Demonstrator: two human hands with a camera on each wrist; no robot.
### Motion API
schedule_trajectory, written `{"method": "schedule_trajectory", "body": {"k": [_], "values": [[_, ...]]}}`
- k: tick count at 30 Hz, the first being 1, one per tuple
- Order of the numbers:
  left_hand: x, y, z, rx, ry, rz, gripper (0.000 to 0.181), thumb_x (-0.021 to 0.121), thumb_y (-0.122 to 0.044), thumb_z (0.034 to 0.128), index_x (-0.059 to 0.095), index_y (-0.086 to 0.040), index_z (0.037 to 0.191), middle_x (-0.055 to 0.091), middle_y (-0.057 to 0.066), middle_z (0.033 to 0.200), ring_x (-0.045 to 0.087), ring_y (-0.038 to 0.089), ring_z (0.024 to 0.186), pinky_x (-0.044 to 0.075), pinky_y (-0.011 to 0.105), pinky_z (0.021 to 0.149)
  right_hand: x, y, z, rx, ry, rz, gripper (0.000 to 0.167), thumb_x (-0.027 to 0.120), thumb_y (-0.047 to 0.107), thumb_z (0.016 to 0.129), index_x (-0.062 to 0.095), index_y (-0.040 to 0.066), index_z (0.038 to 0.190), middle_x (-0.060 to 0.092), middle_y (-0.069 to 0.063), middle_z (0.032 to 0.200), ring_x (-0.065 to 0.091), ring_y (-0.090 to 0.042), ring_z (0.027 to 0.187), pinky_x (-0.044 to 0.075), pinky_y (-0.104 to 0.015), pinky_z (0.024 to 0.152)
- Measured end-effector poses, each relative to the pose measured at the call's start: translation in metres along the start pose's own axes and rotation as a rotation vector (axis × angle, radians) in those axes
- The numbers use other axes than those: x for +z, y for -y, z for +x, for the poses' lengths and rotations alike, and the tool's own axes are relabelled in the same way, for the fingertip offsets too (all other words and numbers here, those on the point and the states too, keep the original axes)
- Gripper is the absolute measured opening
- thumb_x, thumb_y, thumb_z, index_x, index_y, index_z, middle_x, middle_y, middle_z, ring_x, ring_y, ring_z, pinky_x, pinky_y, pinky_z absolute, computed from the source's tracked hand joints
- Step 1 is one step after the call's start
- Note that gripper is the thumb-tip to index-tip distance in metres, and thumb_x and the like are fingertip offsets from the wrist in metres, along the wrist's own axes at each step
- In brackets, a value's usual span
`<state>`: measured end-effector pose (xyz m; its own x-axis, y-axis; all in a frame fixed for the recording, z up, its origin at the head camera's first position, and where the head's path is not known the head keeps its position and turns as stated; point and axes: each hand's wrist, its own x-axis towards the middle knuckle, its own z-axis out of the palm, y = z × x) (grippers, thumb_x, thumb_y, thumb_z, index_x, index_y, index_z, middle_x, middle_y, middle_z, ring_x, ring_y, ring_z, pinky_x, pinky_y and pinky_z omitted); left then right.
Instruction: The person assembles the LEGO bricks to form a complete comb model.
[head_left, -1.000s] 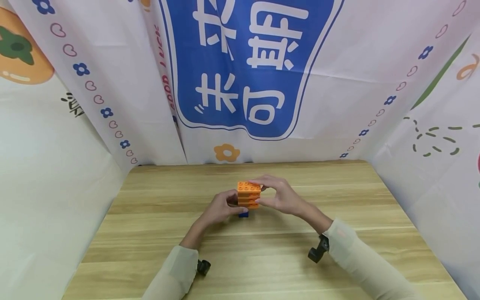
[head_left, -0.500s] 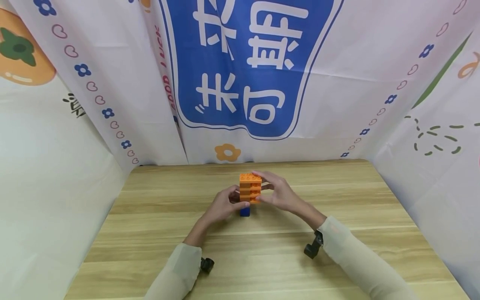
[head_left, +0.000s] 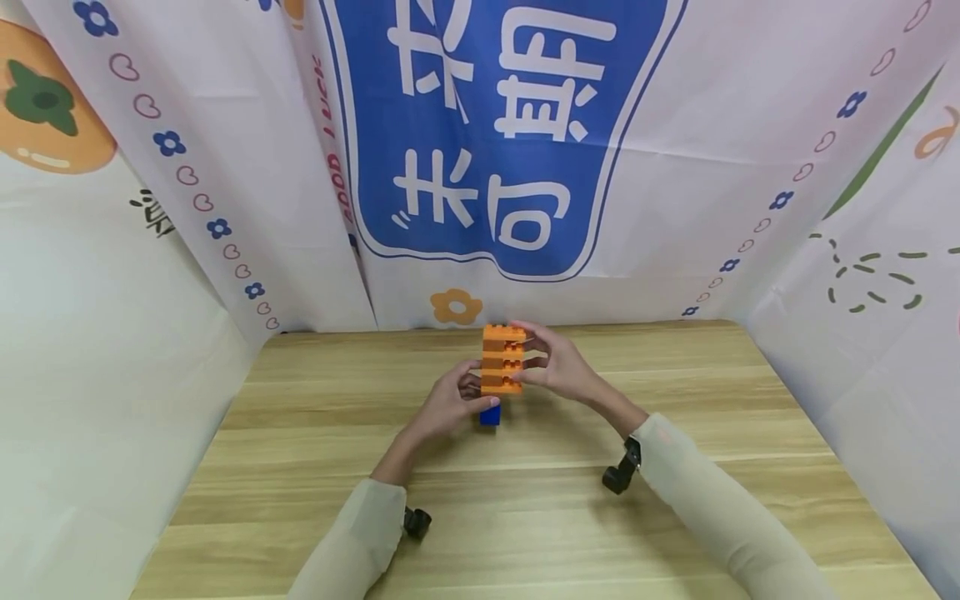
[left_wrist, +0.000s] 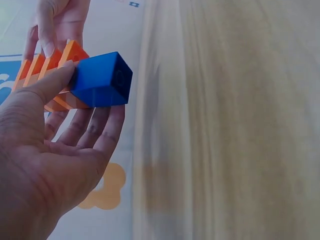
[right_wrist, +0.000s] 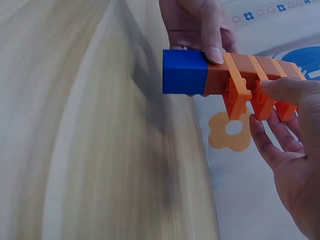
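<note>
A tower of building bricks is held between both hands above the table, tilted in the wrist views. Its upper part alternates protruding orange bricks (head_left: 493,355) with darker orange-brown ones. A blue brick (right_wrist: 184,72) forms the bottom end. My left hand (head_left: 444,406) grips the tower low down, thumb on the near side by the blue brick and fingers behind. My right hand (head_left: 566,371) holds the upper orange bricks from the right, with its thumb against their edges and its index finger up at the top. Parts of the fingers are hidden behind the bricks.
The wooden table (head_left: 480,517) lies under the forearms. A printed white cloth (head_left: 645,217) hangs along its back edge, close behind the tower, and more cloth hangs at both sides. Each wrist carries a small black camera (head_left: 618,477).
Both hands have raised the tower and shifted it toward the back of the table. More of its layered front and the blue brick now show, and its studded top shows less.
</note>
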<state>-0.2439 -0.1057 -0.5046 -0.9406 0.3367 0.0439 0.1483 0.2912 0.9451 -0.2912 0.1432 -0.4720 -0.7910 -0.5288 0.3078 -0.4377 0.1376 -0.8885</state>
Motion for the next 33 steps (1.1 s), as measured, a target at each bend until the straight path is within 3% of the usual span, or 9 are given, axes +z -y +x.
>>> {"method": "schedule_trajectory", "body": {"k": [5, 10, 18, 26, 33], "values": [[-0.002, -0.002, 0.006, -0.007, 0.025, -0.053, 0.073, 0.083, -0.006, 0.0918, 0.046, -0.011, 0.155, 0.071, 0.01, 0.122, 0.07, 0.026, 0.111, 0.056, 0.045, 0.101, -0.006, -0.002, 0.01, 0.038, -0.007, 0.043, 0.082, 0.082, -0.007, 0.088, 0.043, 0.007, 0.159, 0.06, -0.02, 0.135, 0.064, -0.04, 0.12, 0.06, -0.045, 0.095], [-0.004, -0.003, 0.012, -0.026, 0.04, -0.101, 0.08, 0.082, 0.001, 0.0902, 0.04, -0.009, 0.158, 0.067, 0.014, 0.127, 0.068, 0.03, 0.115, 0.056, 0.047, 0.102, -0.011, -0.007, 0.02, 0.073, 0.017, 0.07, 0.084, 0.083, -0.004, 0.089, 0.041, 0.006, 0.161, 0.057, -0.021, 0.143, 0.061, -0.041, 0.125, 0.06, -0.039, 0.096], [-0.009, -0.002, 0.02, -0.062, 0.052, -0.144, 0.088, 0.077, 0.007, 0.0907, 0.032, -0.009, 0.165, 0.056, 0.018, 0.14, 0.061, 0.035, 0.127, 0.054, 0.047, 0.105, -0.016, -0.015, 0.031, 0.143, 0.026, 0.046, 0.084, 0.084, 0.002, 0.09, 0.039, 0.005, 0.162, 0.056, -0.019, 0.147, 0.059, -0.039, 0.131, 0.05, -0.058, 0.107], [-0.013, 0.001, 0.027, -0.1, 0.073, -0.131, 0.089, 0.074, 0.008, 0.0918, 0.028, -0.007, 0.167, 0.053, 0.02, 0.145, 0.059, 0.038, 0.131, 0.055, 0.045, 0.103, -0.017, -0.029, 0.039, 0.226, 0.006, 0.052, 0.083, 0.085, 0.008, 0.09, 0.042, 0.01, 0.161, 0.057, -0.014, 0.149, 0.06, -0.034, 0.132, 0.051, -0.047, 0.109], [-0.014, 0.004, 0.034, -0.155, 0.062, -0.126, 0.089, 0.074, 0.01, 0.0893, 0.031, -0.005, 0.165, 0.055, 0.021, 0.143, 0.062, 0.036, 0.125, 0.057, 0.044, 0.1, -0.013, -0.04, 0.045, 0.264, 0.008, 0.075, 0.084, 0.085, 0.004, 0.089, 0.041, 0.008, 0.161, 0.057, -0.017, 0.15, 0.057, -0.037, 0.134, 0.05, -0.05, 0.111]]}}
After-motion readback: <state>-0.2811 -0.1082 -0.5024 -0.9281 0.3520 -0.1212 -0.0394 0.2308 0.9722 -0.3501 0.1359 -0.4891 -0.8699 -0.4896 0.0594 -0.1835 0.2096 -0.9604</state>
